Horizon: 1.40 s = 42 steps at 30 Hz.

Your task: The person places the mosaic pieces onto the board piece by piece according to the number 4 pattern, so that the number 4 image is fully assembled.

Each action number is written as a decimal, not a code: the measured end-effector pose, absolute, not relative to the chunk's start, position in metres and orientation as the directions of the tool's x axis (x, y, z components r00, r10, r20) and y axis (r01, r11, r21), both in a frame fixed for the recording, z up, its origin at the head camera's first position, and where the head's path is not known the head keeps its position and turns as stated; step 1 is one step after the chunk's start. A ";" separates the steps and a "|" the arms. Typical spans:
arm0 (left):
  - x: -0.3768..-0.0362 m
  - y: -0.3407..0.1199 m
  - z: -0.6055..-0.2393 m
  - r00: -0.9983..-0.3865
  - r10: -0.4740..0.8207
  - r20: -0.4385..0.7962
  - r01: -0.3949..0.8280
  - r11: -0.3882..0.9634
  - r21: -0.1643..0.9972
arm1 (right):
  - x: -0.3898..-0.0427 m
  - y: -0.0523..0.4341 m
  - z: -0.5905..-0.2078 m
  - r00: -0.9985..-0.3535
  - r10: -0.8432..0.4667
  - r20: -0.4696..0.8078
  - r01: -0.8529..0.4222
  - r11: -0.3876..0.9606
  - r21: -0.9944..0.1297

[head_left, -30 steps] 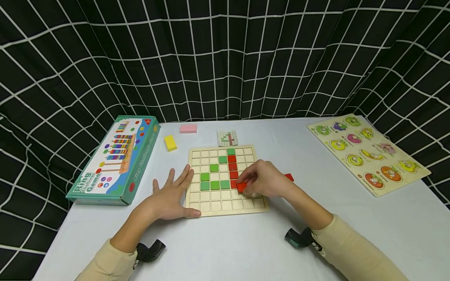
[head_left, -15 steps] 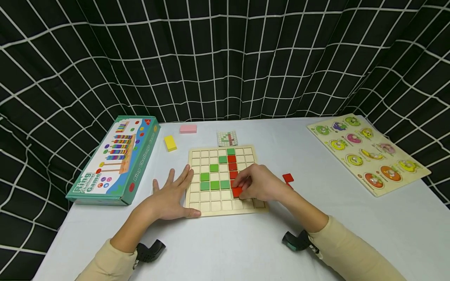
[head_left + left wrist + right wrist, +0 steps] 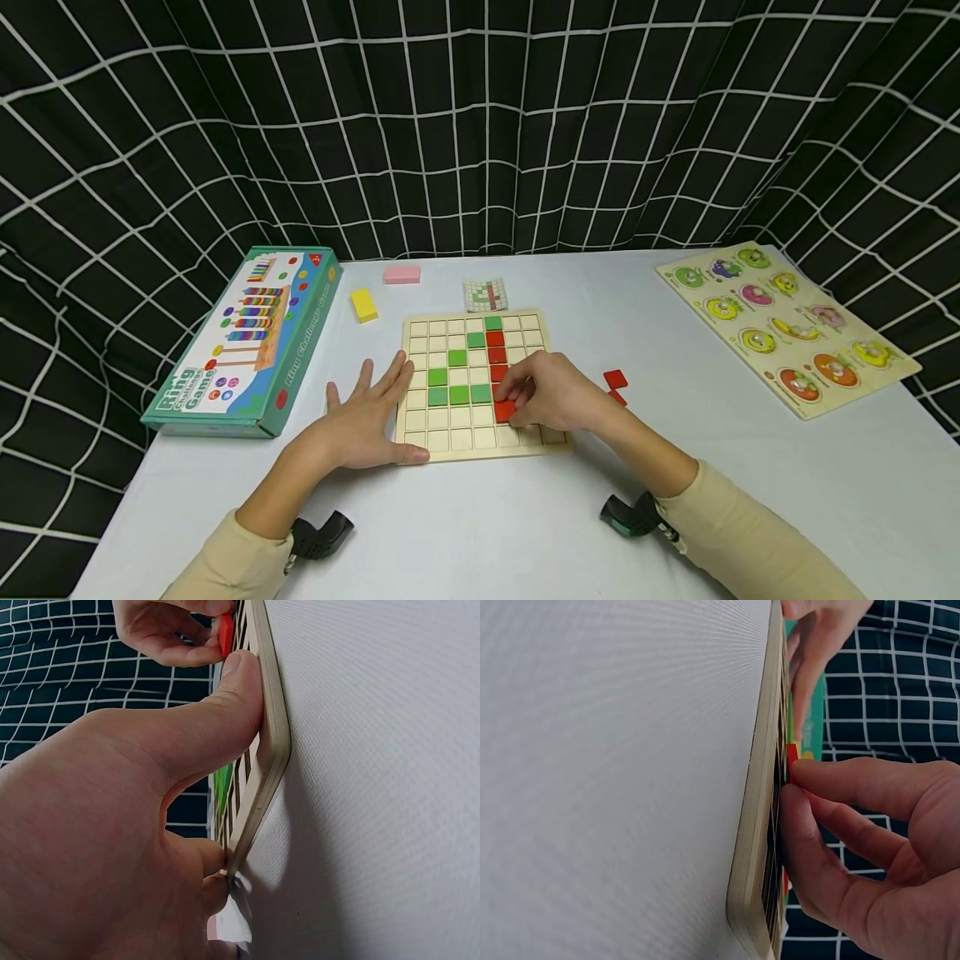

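Observation:
A wooden grid board (image 3: 480, 456) lies on the table with green tiles (image 3: 437, 377) and a column of red tiles (image 3: 497, 355) set in its squares. With fingers spread, my left hand (image 3: 363, 425) rests at the board's left side, its thumb over the near left corner. My right hand (image 3: 561, 392) pinches a red square tile (image 3: 503, 412) between thumb and fingers, at the lower end of the red column. In the right wrist view this red tile (image 3: 792, 757) stands tilted on the grid, with the fingertips against it.
Loose red tiles (image 3: 615, 380) lie right of the board. A small pattern card (image 3: 485, 296) sits behind it, with a yellow block (image 3: 363, 306) and a pink block (image 3: 402, 275) farther left. A ring game box (image 3: 247, 350) stands left; a fruit puzzle board (image 3: 787, 333) lies right.
My right hand has shifted slightly left and down with the red tile, bringing it to the square below the red column. The loose red tiles came into fuller view. My left hand stays put.

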<state>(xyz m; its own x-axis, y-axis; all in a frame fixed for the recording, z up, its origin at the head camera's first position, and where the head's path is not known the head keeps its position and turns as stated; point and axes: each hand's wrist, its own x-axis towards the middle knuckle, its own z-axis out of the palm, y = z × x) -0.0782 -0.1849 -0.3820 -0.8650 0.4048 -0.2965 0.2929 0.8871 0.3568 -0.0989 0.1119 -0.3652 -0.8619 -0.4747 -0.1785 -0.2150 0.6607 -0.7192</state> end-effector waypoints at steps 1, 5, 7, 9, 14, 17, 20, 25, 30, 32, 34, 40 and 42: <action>-0.078 -0.185 -0.382 -0.865 0.405 -0.297 0.292 0.887 0.358 | -0.099 0.112 -0.365 -0.863 -0.472 -0.179 -0.213 0.663 -0.717; -0.078 -0.185 -0.382 -0.865 0.406 -0.294 0.295 0.886 0.358 | -0.099 0.111 -0.365 -0.866 -0.465 -0.183 -0.208 0.668 -0.715; -0.079 -0.185 -0.382 -0.865 0.407 -0.293 0.296 0.886 0.358 | -0.099 0.111 -0.365 -0.865 -0.468 -0.184 -0.209 0.667 -0.715; -0.079 -0.185 -0.382 -0.865 0.408 -0.293 0.296 0.886 0.358 | -0.099 0.110 -0.365 -0.863 -0.471 -0.181 -0.214 0.666 -0.715; -0.078 -0.185 -0.382 -0.865 0.407 -0.295 0.293 0.885 0.363 | -0.099 0.110 -0.364 -0.858 -0.484 -0.171 -0.228 0.657 -0.718; -0.078 -0.185 -0.381 -0.865 0.406 -0.295 0.289 0.884 0.368 | -0.099 0.111 -0.364 -0.856 -0.490 -0.168 -0.236 0.657 -0.716; -0.077 -0.185 -0.380 -0.865 0.406 -0.295 0.287 0.883 0.372 | -0.099 0.112 -0.363 -0.853 -0.496 -0.161 -0.243 0.652 -0.719; -0.077 -0.185 -0.380 -0.865 0.405 -0.297 0.285 0.883 0.373 | -0.100 0.118 -0.361 -0.852 -0.503 -0.146 -0.245 0.629 -0.738; -0.078 -0.185 -0.380 -0.865 0.398 -0.306 0.277 0.886 0.372 | -0.100 0.124 -0.359 -0.850 -0.509 -0.138 -0.242 0.609 -0.755; -0.078 -0.186 -0.381 -0.865 0.397 -0.308 0.276 0.887 0.369 | -0.101 0.127 -0.358 -0.851 -0.509 -0.130 -0.250 0.609 -0.753; -0.078 -0.186 -0.381 -0.865 0.397 -0.308 0.276 0.887 0.369 | -0.101 0.129 -0.358 -0.852 -0.508 -0.125 -0.256 0.614 -0.747; -0.078 -0.186 -0.381 -0.863 0.399 -0.309 0.278 0.887 0.368 | -0.103 0.139 -0.355 -0.864 -0.489 -0.120 -0.256 0.633 -0.731; -0.078 -0.185 -0.381 -0.863 0.401 -0.308 0.280 0.886 0.368 | -0.104 0.143 -0.353 -0.868 -0.483 -0.116 -0.257 0.636 -0.727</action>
<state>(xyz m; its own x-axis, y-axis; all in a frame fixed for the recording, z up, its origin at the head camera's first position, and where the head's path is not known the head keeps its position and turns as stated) -0.0781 -0.1852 -0.3806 -0.8628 0.4007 -0.3082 0.2801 0.8864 0.3685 -0.1040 0.1429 -0.3534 -0.8679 -0.4831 -0.1156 -0.2572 0.6361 -0.7275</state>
